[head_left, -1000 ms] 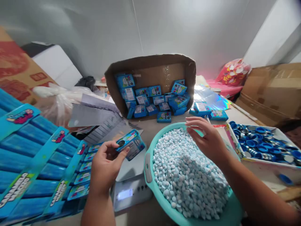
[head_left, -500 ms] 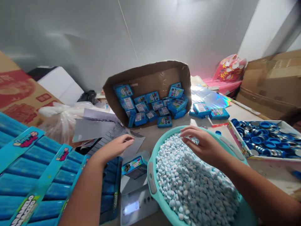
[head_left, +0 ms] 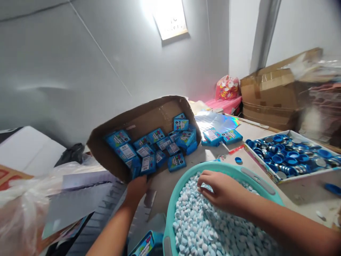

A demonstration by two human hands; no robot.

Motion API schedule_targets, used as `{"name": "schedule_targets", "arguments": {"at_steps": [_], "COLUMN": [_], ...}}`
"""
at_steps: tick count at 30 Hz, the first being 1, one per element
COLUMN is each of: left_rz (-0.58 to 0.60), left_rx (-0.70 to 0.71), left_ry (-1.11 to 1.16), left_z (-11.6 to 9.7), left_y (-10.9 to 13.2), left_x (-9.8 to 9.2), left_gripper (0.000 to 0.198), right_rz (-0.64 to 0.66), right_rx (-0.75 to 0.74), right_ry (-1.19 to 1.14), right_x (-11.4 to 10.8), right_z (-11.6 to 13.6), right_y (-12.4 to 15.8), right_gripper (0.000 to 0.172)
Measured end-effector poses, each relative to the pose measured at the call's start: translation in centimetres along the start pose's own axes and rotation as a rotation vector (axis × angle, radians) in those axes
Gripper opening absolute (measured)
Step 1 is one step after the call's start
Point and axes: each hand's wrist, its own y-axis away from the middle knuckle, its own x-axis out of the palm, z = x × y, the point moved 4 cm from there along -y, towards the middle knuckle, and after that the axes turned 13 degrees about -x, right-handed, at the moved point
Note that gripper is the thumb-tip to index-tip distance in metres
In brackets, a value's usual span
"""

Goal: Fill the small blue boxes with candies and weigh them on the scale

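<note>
My right hand [head_left: 220,190] is over the far part of a teal basin [head_left: 168,213], thumb and fingertips curled together against the pale blue and white tablet candies [head_left: 197,217]. Whether a candy sits in that pinch is too small to tell. My left hand [head_left: 137,186] reaches to the front lip of a tilted cardboard carton [head_left: 151,113], at the bottom of a blue printed candy box [head_left: 148,163]. Its fingers are mostly hidden, so its grip cannot be made out. More blue boxes lie inside the carton. At the bottom edge is another blue box [head_left: 145,245], partly cut off.
A shallow tray [head_left: 282,181] of blue and silver round caps stands on the right, with a loose blue cap [head_left: 238,160] and a red pen-like item [head_left: 236,149] beside it. Papers [head_left: 80,202] and a clear plastic bag [head_left: 21,209] crowd the left. Large cartons [head_left: 269,92] stand behind.
The view has swung up and to the right. My left hand has gone from above the scale area to the carton's front. My right hand has lowered into the candies, its fingers curling together.
</note>
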Motion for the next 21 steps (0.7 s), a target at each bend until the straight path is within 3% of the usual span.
{"name": "schedule_targets", "arguments": {"at_steps": [8,21], "left_rz": [-0.029,-0.128], "left_rx": [-0.029,-0.211], "left_ry": [0.034,0.329], "left_z": [-0.9,0.1], "left_y": [-0.1,0.7], "left_x": [2.0,3.7], "left_gripper": [0.031,0.030], "right_rz": [0.008,0.020], "right_rx": [0.068,0.103], "right_ry": [0.031,0.057], "right_x": [0.0,0.2], "right_z": [-0.1,-0.3], "right_y": [0.1,0.2], "right_gripper": [0.016,0.018]}}
